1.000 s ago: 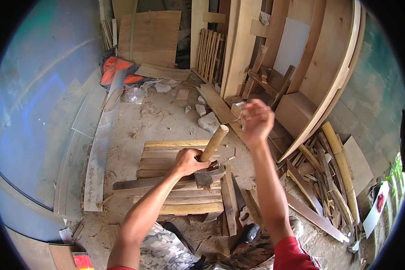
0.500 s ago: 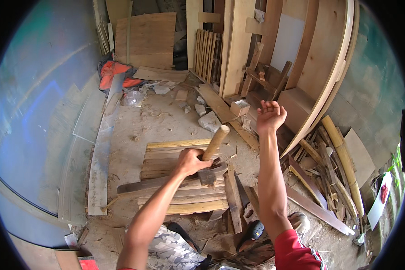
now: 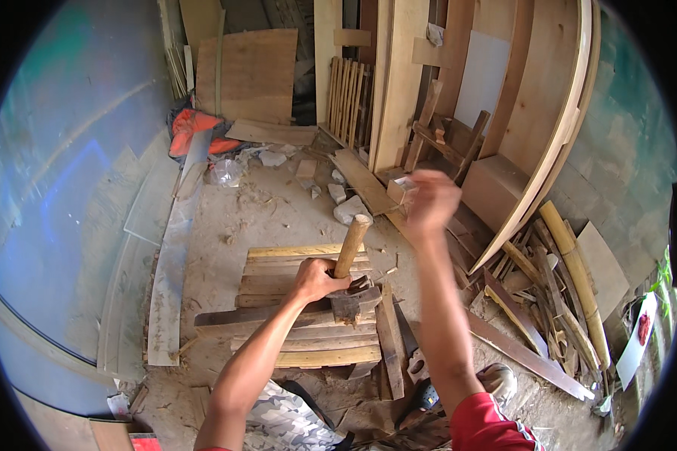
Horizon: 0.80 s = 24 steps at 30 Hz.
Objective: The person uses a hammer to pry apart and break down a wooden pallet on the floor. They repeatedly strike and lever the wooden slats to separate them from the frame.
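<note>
Gripping hammer (image 3: 350,282) w/ left hand (image 3: 317,279); right hand (image 3: 431,203) raised.

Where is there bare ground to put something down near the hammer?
Bare dusty ground lies between the flat stack of wooden slats, the long pale plank and the grey stone chunks. Right of the blurred raised right hand, the heap of scrap wood sticks crowds everything.
</note>
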{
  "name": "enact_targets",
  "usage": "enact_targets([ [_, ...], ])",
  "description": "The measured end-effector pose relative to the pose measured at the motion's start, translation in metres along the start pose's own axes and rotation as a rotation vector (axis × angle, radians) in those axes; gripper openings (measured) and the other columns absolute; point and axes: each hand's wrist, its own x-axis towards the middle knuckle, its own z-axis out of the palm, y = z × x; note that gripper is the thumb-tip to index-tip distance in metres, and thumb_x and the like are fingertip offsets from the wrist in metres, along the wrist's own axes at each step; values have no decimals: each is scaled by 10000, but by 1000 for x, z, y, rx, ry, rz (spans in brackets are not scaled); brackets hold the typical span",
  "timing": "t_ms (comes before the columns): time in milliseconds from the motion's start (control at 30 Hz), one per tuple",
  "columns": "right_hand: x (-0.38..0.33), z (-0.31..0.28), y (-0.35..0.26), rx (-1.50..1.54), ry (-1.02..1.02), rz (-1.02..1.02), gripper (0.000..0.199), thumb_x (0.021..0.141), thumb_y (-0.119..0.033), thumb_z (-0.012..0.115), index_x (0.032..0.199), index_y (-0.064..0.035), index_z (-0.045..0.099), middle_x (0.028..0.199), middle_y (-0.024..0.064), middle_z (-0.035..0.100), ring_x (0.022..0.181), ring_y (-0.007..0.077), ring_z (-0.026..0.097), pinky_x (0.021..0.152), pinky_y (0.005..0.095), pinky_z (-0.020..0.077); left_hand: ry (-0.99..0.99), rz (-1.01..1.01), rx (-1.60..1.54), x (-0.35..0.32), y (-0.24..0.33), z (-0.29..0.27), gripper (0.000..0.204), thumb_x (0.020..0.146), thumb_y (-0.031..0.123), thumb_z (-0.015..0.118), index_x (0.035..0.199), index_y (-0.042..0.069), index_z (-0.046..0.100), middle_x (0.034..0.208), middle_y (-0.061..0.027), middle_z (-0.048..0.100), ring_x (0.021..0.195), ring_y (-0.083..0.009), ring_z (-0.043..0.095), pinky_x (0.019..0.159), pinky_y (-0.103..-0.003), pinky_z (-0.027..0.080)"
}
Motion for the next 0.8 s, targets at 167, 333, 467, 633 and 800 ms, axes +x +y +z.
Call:
enact_targets([
  [167,-66,96,36,128,-366,335,399,942,-491,402,1018,-149,594,944,40,639,1019,205,581,848,395,384,3,-75,7,-2,-3,-12,350,721,371,805,832,40,776,695,-73,728,616,-127,673,621,-303,538],
  [333,-6,41,-16,181,-92,190,402,934,-479,414,1006,-144,624,869,33,640,938,194,591,847,383,381,-21,-130,-72,-10,-3,-12,343,715,387,830,900,99,799,777,-63,755,691,-132,687,679,-292,540],
  [467,-15,59,20,-182,-170,-1,347,913,-409,424,1016,-138,614,876,31,646,930,212,606,824,369,376,-77,-89,-28,-12,-4,-8,324,710,408,827,846,116,795,740,-30,751,639,-116,676,669,-288,542],
  [633,-60,102,35,167,-254,309,384,946,-502,457,1047,-162,604,908,9,641,990,213,614,823,375,387,-49,-69,-4,-19,1,-9,351,709,397,830,856,80,795,762,-81,754,654,-132,687,647,-303,544],
  [800,0,-8,-14,382,1,130,326,925,-408,470,985,-135,637,936,57,679,923,212,640,763,378,440,15,-36,-55,-21,-2,-10,357,705,391,824,869,75,798,768,-86,754,668,-164,691,674,-316,543],
])
